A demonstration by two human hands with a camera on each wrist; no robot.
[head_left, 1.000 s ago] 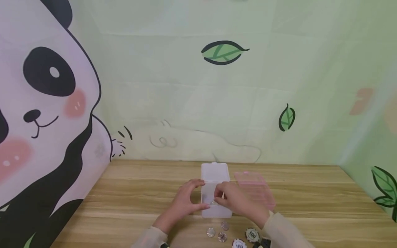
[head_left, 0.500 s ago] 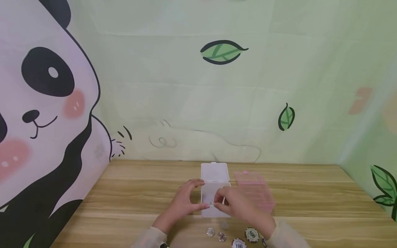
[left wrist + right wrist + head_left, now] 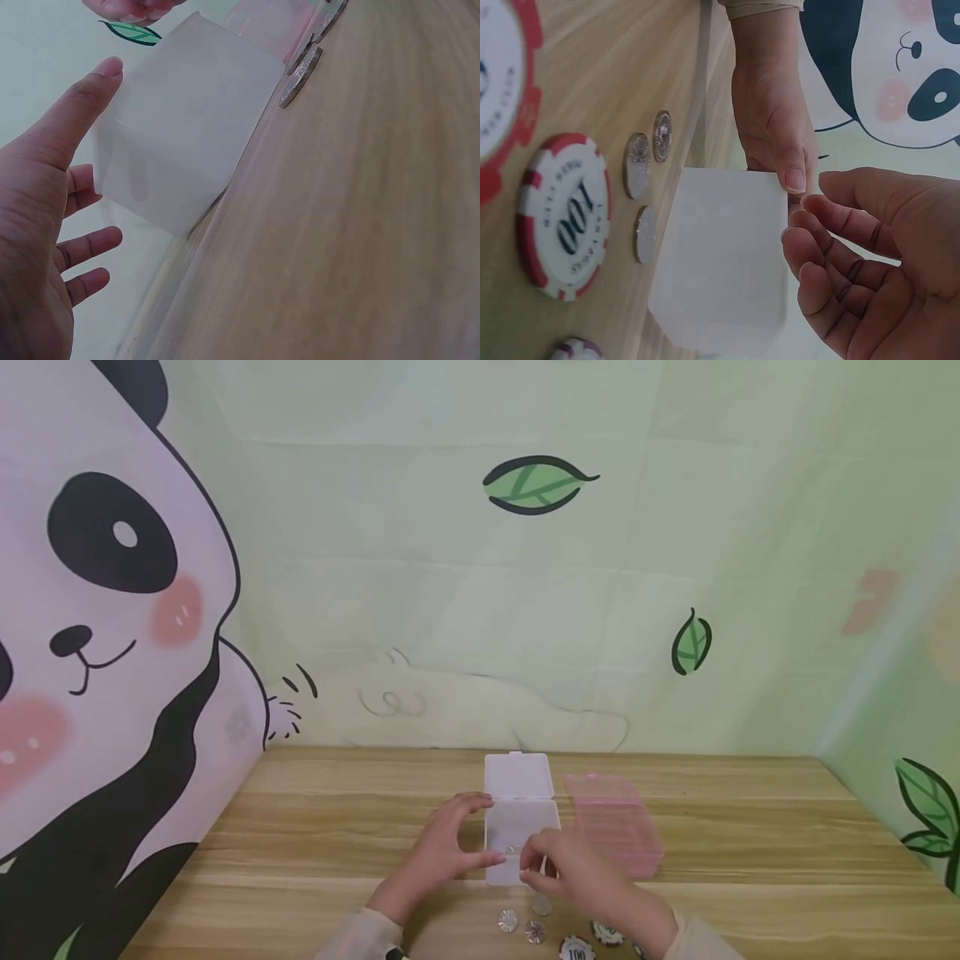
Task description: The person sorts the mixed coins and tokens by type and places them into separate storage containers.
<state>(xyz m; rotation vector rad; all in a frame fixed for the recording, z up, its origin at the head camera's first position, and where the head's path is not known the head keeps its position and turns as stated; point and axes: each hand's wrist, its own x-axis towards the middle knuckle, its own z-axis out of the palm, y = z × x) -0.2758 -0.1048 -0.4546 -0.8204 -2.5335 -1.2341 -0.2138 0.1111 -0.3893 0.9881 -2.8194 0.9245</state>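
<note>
A white plastic box (image 3: 517, 827) stands on the table with its lid (image 3: 517, 775) flipped back. My left hand (image 3: 438, 847) grips its left side, thumb at the near rim and index finger at the far one; the other fingers stick out free in the left wrist view. Something small and shiny (image 3: 513, 850) shows inside the box by the near wall. Over the box's front right corner is my right hand (image 3: 576, 870), fingers loosely bent; nothing shows between the thumb (image 3: 855, 187) and fingertips. Three silver coins (image 3: 507, 921) lie in front of the box.
Right of the white box sits a translucent pink case (image 3: 618, 827). Poker chips lie at the near table edge: one marked 100 (image 3: 577, 948), another (image 3: 608, 933) partly behind the right forearm, and a third barely visible. A fabric backdrop with a panda (image 3: 97, 610) closes off the back.
My right hand has drawn back from above the box's interior toward its near right corner, the fingers coming slightly apart. The left hand has kept its hold on the box.
</note>
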